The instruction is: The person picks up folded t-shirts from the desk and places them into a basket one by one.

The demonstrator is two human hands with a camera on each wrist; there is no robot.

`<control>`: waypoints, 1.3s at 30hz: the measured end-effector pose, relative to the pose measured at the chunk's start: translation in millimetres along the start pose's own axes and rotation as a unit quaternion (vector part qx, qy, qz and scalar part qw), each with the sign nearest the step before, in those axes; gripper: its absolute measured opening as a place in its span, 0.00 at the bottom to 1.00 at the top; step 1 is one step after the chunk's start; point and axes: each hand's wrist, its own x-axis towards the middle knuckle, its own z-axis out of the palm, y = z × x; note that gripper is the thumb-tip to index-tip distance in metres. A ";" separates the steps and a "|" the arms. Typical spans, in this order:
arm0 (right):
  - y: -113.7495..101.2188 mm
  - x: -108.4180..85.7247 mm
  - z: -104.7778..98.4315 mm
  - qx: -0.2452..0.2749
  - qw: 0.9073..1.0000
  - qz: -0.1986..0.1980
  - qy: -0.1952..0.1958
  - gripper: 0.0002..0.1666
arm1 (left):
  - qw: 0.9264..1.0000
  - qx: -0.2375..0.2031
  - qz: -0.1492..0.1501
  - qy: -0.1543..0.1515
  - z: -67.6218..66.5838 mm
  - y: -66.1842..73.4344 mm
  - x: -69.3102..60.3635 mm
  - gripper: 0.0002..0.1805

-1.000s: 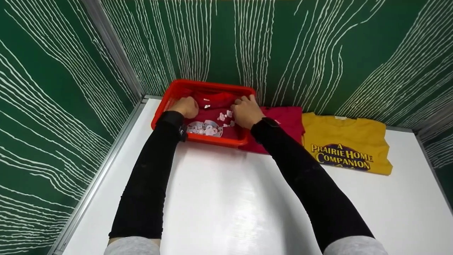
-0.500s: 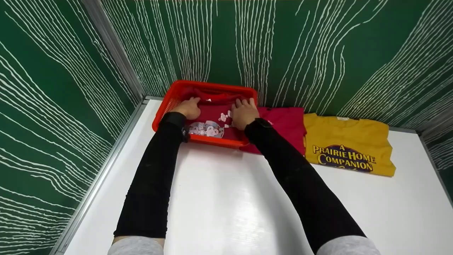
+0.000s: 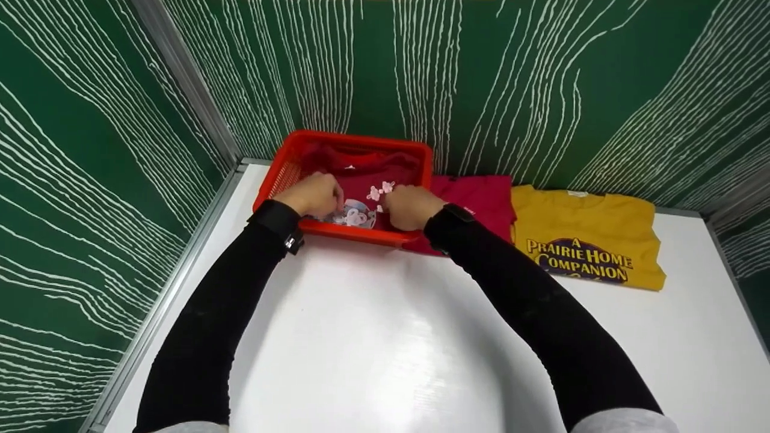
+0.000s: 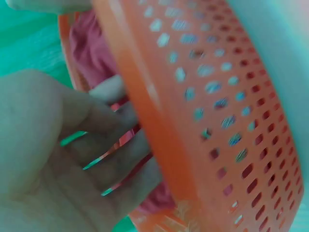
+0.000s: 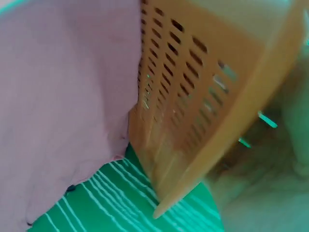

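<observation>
Grip: fingers of left hand (image 3: 313, 195) and right hand (image 3: 415, 207) bent, tips hidden; whether cloth is pinched or merely pressed cannot be told. Between them, a dark red cloth shirt with pink-and-grey print (image 3: 361, 177) is held within a red perforated plastic basket (image 3: 361, 233), upper centre of frame. Step judged: shirt being settled. Next, the rumpled print probably needs to be eased flat. Rightward, a folded crimson cloth garment (image 3: 481, 201) and a folded yellow lettered shirt (image 3: 583, 216) are laid on the glossy white worktop (image 3: 361, 331).

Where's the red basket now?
In the head view, the red basket sits just left of centre by the green wall, with a magenta shirt close on its right.
</observation>
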 end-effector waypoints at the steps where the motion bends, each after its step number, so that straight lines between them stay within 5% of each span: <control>1: -2.4 0.1 1.3 -0.020 1.000 0.002 -0.011 0.14 | 1.000 0.014 0.000 -0.016 1.7 1.8 -1.7 0.17; 6: -9.7 -1.2 4.5 -0.024 0.999 0.003 -0.022 0.13 | 0.995 0.078 0.001 -0.064 10.1 8.5 -5.5 0.15; 8: -9.2 -5.1 4.4 0.013 1.000 -0.001 0.012 0.15 | 0.995 0.080 0.002 -0.054 13.6 13.0 -7.8 0.16; 11: -4.2 -17.0 3.8 0.074 0.991 -0.032 0.111 0.20 | 0.998 0.062 0.027 0.009 19.6 26.5 -13.8 0.17; 15: 9.9 -46.8 1.3 0.121 0.958 -0.066 0.250 0.19 | 0.988 0.006 0.104 0.116 31.0 59.0 -28.4 0.16; 18: 27.7 -73.8 3.3 0.125 0.941 -0.051 0.311 0.16 | 0.973 -0.033 0.167 0.155 45.7 91.2 -45.1 0.16; 24: 78.0 -109.1 33.5 0.067 0.953 0.030 0.294 0.12 | 0.959 0.003 0.248 0.139 94.7 151.3 -66.0 0.17; 28: 103.9 -121.2 59.5 0.064 0.960 0.057 0.266 0.10 | 0.964 0.055 0.236 0.104 135.2 168.7 -52.9 0.20; 31: 113.9 -126.0 74.4 0.075 0.961 0.074 0.257 0.11 | 0.973 0.093 0.187 0.094 159.5 170.4 -33.4 0.25; 35: 118.6 -125.3 89.1 0.082 0.964 0.089 0.239 0.16 | 0.982 0.111 0.113 0.098 176.0 166.6 -4.1 0.32; 39: 116.2 -120.8 99.6 0.067 0.968 0.107 0.218 0.21 | 0.984 0.101 0.078 0.122 184.6 158.4 16.1 0.29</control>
